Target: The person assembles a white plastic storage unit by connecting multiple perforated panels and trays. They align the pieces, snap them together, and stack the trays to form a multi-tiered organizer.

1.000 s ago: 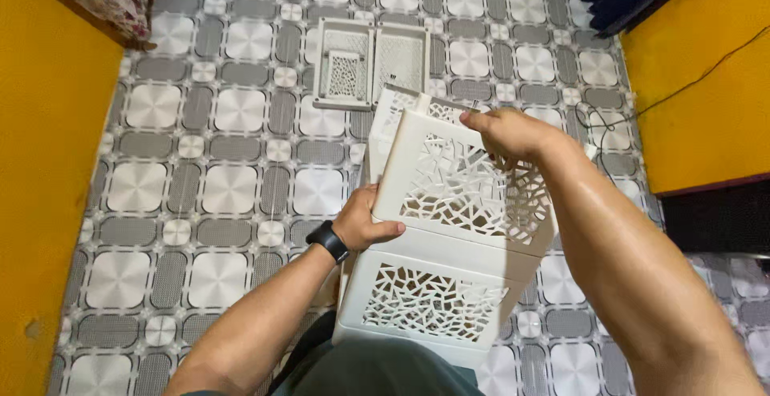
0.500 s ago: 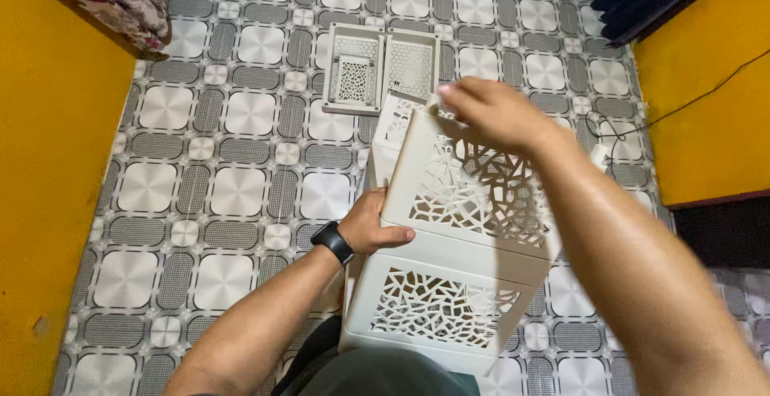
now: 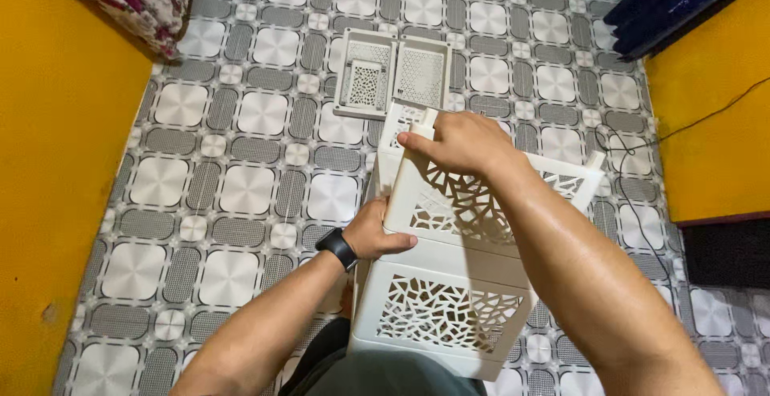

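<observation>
The person is gripping the half-built white rack [image 3: 457,284] with the left hand [image 3: 377,234] and pinching its top corner with the right hand [image 3: 461,143], while two flat panels [image 3: 393,75] are lying unused on the floor [image 3: 241,187].

I have one view only, from the camera on the head, so no second view shares the scene. It looks almost straight down, tipped a little forward toward 12 o'clock. The floor [image 3: 241,187] fills most of the frame. Both forearms enter from the bottom edge, at 5 and 7 o'clock, and the crate [image 3: 449,316] sits close under the lens, just below centre. Two flat panels [image 3: 393,75] lie farther off at 12 o'clock. A yellow wall [image 3: 48,203] closes the view at 9 o'clock, another [image 3: 714,131] at 3 o'clock. My lap shows at 6 o'clock.
</observation>
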